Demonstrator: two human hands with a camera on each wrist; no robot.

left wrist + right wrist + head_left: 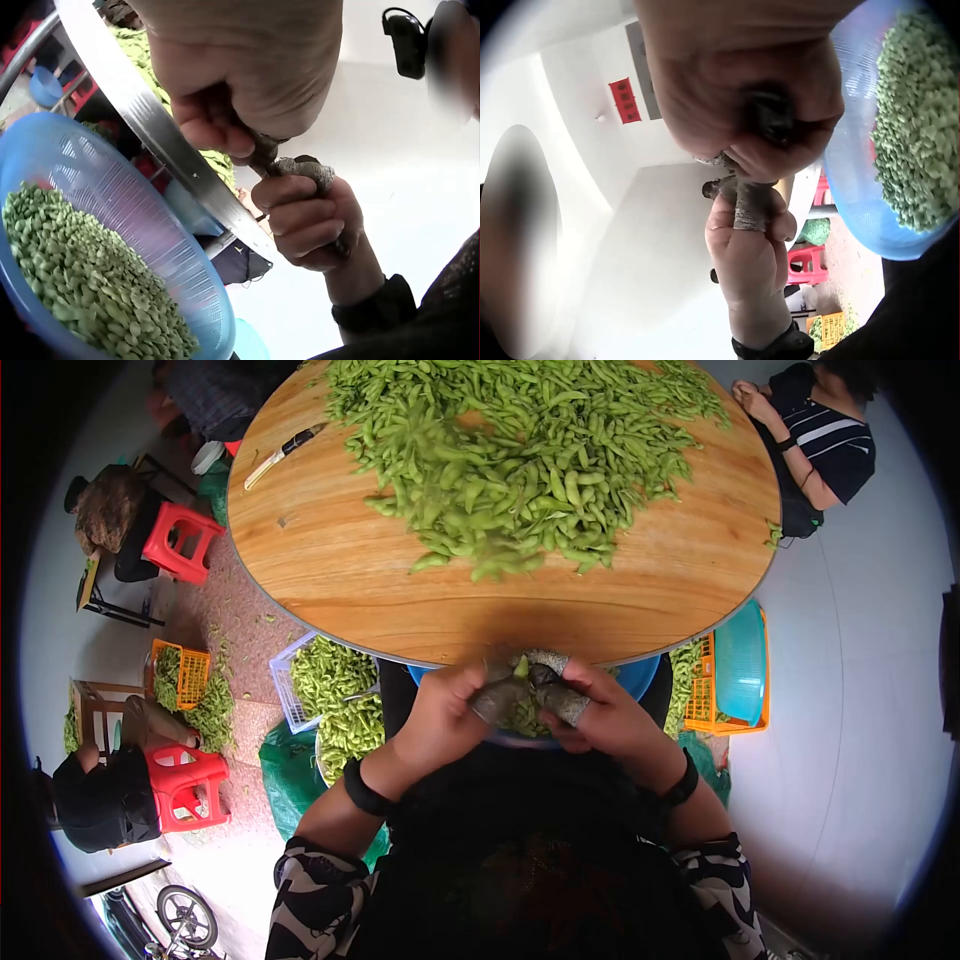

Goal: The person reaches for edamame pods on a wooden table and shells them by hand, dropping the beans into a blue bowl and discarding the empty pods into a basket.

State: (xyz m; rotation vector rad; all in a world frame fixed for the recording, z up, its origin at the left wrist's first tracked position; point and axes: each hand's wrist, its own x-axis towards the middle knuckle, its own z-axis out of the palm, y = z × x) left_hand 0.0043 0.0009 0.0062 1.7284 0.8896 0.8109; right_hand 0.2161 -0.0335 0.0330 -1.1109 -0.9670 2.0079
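Both hands meet at the near edge of the round wooden table, above a blue basket of shelled green beans. The left hand has curled fingers and a dark covering on its thumb; with it, the hand pinches a green pod. Curled beside it, the right hand wears grey, worn coverings on thumb and finger and touches the pod's other side. A dark object shows in the right palm in the right wrist view. What it is, I cannot tell.
A large heap of pods covers the table's far part, with a knife at its left. Crates of pods stand below left, an orange crate below right. Red stools and seated people are around.
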